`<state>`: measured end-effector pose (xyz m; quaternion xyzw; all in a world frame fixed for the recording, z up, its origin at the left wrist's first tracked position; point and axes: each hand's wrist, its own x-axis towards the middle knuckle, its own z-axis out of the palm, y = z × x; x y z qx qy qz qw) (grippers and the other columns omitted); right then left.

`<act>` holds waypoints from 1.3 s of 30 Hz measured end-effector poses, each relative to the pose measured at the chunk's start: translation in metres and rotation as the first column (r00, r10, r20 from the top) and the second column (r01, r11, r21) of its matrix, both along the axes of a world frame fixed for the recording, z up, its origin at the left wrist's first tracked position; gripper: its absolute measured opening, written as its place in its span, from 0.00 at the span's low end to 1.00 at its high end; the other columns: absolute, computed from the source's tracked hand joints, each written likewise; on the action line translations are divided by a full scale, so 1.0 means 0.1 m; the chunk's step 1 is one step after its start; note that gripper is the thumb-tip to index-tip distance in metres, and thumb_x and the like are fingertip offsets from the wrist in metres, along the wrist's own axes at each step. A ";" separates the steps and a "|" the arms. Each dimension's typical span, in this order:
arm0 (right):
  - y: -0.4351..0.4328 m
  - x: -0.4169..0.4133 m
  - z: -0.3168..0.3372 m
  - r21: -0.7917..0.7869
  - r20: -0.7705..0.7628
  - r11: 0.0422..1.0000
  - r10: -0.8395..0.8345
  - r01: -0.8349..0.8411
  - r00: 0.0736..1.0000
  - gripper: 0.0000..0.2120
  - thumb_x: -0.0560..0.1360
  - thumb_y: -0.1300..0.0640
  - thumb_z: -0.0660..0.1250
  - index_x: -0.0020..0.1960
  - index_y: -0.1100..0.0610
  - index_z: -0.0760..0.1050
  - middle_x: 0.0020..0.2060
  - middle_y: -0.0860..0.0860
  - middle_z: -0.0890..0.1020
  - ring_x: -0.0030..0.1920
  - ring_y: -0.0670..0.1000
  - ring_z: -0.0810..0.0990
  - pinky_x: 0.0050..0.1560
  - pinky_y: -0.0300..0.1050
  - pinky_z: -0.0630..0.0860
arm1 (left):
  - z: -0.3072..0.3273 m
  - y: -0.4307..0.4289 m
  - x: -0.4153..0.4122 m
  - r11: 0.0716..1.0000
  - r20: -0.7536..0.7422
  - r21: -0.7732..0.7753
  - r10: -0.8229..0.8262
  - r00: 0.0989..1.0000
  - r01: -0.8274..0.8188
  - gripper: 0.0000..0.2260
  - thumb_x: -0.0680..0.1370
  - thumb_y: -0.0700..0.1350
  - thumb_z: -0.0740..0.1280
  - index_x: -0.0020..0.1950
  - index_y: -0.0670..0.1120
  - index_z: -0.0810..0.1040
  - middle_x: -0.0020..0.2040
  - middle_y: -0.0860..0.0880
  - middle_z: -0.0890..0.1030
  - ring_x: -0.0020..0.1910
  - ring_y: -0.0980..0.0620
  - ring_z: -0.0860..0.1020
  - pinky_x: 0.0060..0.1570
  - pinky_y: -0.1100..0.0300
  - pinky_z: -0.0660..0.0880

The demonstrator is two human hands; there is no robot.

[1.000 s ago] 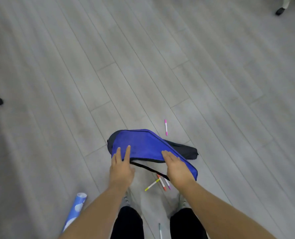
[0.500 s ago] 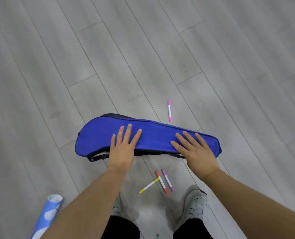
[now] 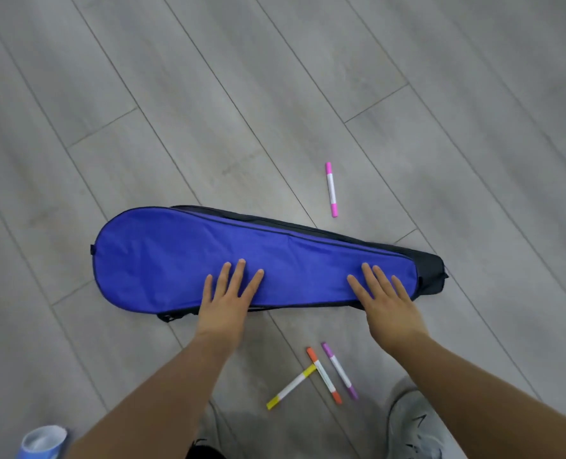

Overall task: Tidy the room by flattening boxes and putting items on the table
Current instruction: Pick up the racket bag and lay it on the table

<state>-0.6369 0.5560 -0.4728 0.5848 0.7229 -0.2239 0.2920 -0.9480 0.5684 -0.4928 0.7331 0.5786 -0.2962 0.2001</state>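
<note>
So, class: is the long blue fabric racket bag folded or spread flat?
Spread flat. The long blue fabric racket bag lies full length on the floor, both open hands pressing on it.

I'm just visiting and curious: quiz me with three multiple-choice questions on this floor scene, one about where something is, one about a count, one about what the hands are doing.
1. Where does the pink marker lie?
A. On the floor beyond the blue racket bag
B. On top of the bag
C. Under the right shoe

2. How many markers are in view?
A. Two
B. Four
C. Six

3. What are the hands doing?
A. Pinching a marker
B. Lying flat, fingers spread, on the bag
C. Hanging clear of everything

Answers:
1 A: it lies alone on the grey floor, past the bag's far edge.
2 B: pink beyond the bag; yellow marker, orange marker and purple marker on the near side.
3 B: the left hand and right hand rest open, palms down, on the blue fabric.
</note>
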 end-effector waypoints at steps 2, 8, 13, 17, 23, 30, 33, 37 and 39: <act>-0.08 -0.02 -0.17 0.047 -0.021 0.999 0.001 0.000 1.000 0.43 0.77 0.61 0.61 0.77 0.47 0.34 0.77 0.52 0.35 0.78 0.55 0.38 0.76 0.57 0.42 | -0.10 -0.01 -0.08 1.000 -0.025 0.021 0.015 1.000 -0.014 0.49 0.77 0.38 0.65 0.74 0.61 0.26 0.76 0.50 0.25 0.77 0.41 0.31 0.75 0.41 0.40; -0.05 -0.07 -0.46 0.043 0.045 0.999 0.007 -0.009 0.999 0.45 0.78 0.56 0.61 0.76 0.47 0.28 0.76 0.52 0.30 0.77 0.57 0.32 0.76 0.62 0.44 | -0.33 0.17 -0.14 0.998 0.002 0.053 -0.027 1.000 0.027 0.50 0.76 0.39 0.66 0.75 0.61 0.28 0.76 0.52 0.25 0.77 0.40 0.32 0.76 0.41 0.45; 0.15 -0.11 -0.49 0.042 0.079 0.998 0.042 -0.045 0.996 0.44 0.76 0.62 0.62 0.78 0.52 0.33 0.77 0.57 0.36 0.78 0.61 0.41 0.74 0.58 0.54 | -0.42 0.34 -0.09 0.992 0.005 0.110 -0.060 0.998 0.059 0.44 0.75 0.38 0.68 0.80 0.57 0.43 0.81 0.50 0.39 0.79 0.38 0.44 0.74 0.45 0.57; 0.31 -0.17 -0.45 0.055 0.065 0.997 0.046 -0.049 0.997 0.40 0.74 0.62 0.65 0.79 0.55 0.46 0.77 0.57 0.51 0.75 0.62 0.54 0.69 0.54 0.63 | -0.39 0.48 -0.06 0.971 0.077 0.229 -0.092 0.993 0.072 0.29 0.58 0.36 0.80 0.58 0.49 0.81 0.53 0.47 0.81 0.54 0.42 0.81 0.43 0.52 0.78; 0.37 -0.33 -0.11 0.112 -0.007 0.993 0.023 -0.023 1.000 0.31 0.73 0.57 0.68 0.73 0.54 0.62 0.66 0.54 0.72 0.64 0.59 0.72 0.63 0.55 0.71 | 0.14 0.53 0.00 0.991 0.083 0.132 0.011 0.997 -0.022 0.15 0.71 0.39 0.70 0.56 0.51 0.79 0.47 0.49 0.78 0.40 0.45 0.81 0.30 0.57 0.64; 0.63 -0.90 1.31 0.069 -0.129 0.996 0.071 -0.062 0.989 0.18 0.74 0.64 0.62 0.63 0.54 0.68 0.52 0.53 0.78 0.51 0.58 0.78 0.44 0.49 0.69 | 1.48 0.46 -0.06 0.990 0.203 0.038 0.128 0.971 -0.139 0.13 0.77 0.42 0.62 0.60 0.53 0.72 0.57 0.50 0.78 0.52 0.42 0.79 0.42 0.53 0.70; 0.75 -1.02 2.09 0.046 -0.174 0.996 0.089 -0.082 0.981 0.15 0.76 0.63 0.60 0.62 0.54 0.69 0.53 0.53 0.79 0.52 0.58 0.78 0.45 0.49 0.69 | 2.24 0.31 -0.22 0.977 0.248 0.123 0.138 0.959 -0.173 0.17 0.73 0.43 0.68 0.62 0.50 0.72 0.53 0.50 0.79 0.48 0.44 0.81 0.42 0.53 0.71; 0.81 -1.30 3.40 0.014 -0.208 0.984 0.179 -0.180 0.962 0.12 0.77 0.62 0.58 0.60 0.53 0.69 0.53 0.53 0.79 0.52 0.57 0.78 0.45 0.48 0.69 | 3.51 -0.05 -0.45 0.950 0.251 0.216 0.170 0.953 -0.226 0.27 0.50 0.43 0.80 0.47 0.50 0.77 0.35 0.52 0.76 0.29 0.49 0.77 0.30 0.56 0.71; 0.82 -1.50 4.21 0.017 -0.228 0.970 0.239 -0.241 0.944 0.12 0.77 0.62 0.56 0.58 0.53 0.70 0.52 0.52 0.79 0.51 0.57 0.79 0.44 0.48 0.69 | 4.26 -0.24 -0.59 0.923 0.256 0.250 0.228 0.939 -0.292 0.28 0.53 0.43 0.80 0.52 0.49 0.78 0.38 0.52 0.77 0.33 0.49 0.78 0.35 0.55 0.74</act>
